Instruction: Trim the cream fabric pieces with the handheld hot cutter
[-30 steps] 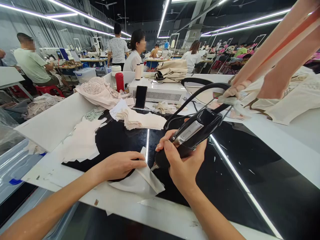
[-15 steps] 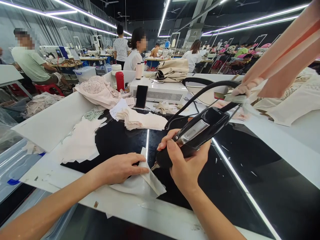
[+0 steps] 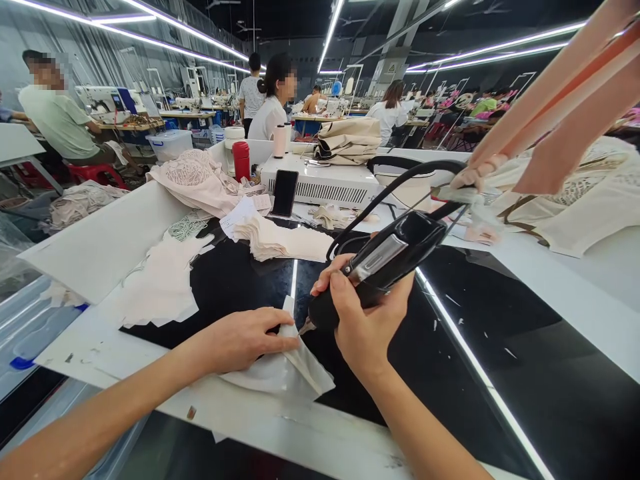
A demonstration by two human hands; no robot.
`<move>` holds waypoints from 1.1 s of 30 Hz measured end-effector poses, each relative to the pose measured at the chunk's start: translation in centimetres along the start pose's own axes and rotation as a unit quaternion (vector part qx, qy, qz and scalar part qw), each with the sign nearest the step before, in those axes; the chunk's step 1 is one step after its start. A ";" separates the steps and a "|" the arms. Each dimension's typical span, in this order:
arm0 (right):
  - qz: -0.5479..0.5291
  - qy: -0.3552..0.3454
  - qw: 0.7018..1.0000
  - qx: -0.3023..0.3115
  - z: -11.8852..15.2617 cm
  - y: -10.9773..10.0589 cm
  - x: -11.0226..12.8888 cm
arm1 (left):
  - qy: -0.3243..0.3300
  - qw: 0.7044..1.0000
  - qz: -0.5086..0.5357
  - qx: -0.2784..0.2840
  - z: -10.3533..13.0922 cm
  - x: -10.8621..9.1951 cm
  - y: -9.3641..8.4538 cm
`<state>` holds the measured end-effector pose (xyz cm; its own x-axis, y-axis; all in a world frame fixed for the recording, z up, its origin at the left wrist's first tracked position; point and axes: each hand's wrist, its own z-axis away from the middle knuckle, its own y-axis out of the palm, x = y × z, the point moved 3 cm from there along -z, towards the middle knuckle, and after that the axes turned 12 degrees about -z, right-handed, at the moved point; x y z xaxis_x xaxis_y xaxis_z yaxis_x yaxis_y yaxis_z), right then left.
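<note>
Shifted slightly L vs. 0.5 s ago: black handheld tool (image 3: 383, 267), w/ R hand (image 3: 367, 327); L hand (image 3: 245, 340) approx. unmoved. Tool held over black tabletop (image 3: 480, 333), nose near folded edge of pale cloth (image 3: 306, 373). Tool judged rigid, smooth, fairly heavy; wt. prob. partly borne by peach straps (image 3: 540, 133) knotted beyond its rear, so best gripped mid-body. Cloth judged light, limp, easily creased; best pinned flat by the fold. R hand wrapped round tool body, thumb on upper side, forearm angled in from lower R. L hand palm-down, fingers bent over cloth; pinch vs. press can't be told.
</note>
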<state>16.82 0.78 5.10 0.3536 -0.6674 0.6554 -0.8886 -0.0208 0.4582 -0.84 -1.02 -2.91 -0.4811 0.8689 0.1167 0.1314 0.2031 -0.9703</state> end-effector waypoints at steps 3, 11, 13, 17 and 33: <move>-0.006 -0.007 1.000 -0.005 -0.2 0.1 -0.3 | -0.003 1.000 0.009 -0.001 -0.1 0.0 -0.1; 0.005 0.003 1.000 -0.009 -0.5 0.3 -0.6 | -0.019 1.000 0.021 0.011 -0.2 -0.1 -0.2; 0.001 0.003 1.000 -0.011 -0.6 0.3 -0.5 | -0.022 0.999 0.023 0.014 -0.2 -0.1 -0.1; -0.003 0.003 1.000 -0.006 -0.7 0.2 -0.4 | -0.027 0.999 0.020 0.030 -0.2 0.0 -0.1; 0.011 -0.001 1.000 0.002 -0.4 0.3 -0.5 | -0.026 1.000 0.014 0.011 -0.1 -0.1 0.0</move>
<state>16.54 1.46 5.14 0.3339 -0.6693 0.6638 -0.8972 -0.0097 0.4415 -0.69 -1.01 -2.91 -0.5218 0.8495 0.0781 0.1276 0.1683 -0.9774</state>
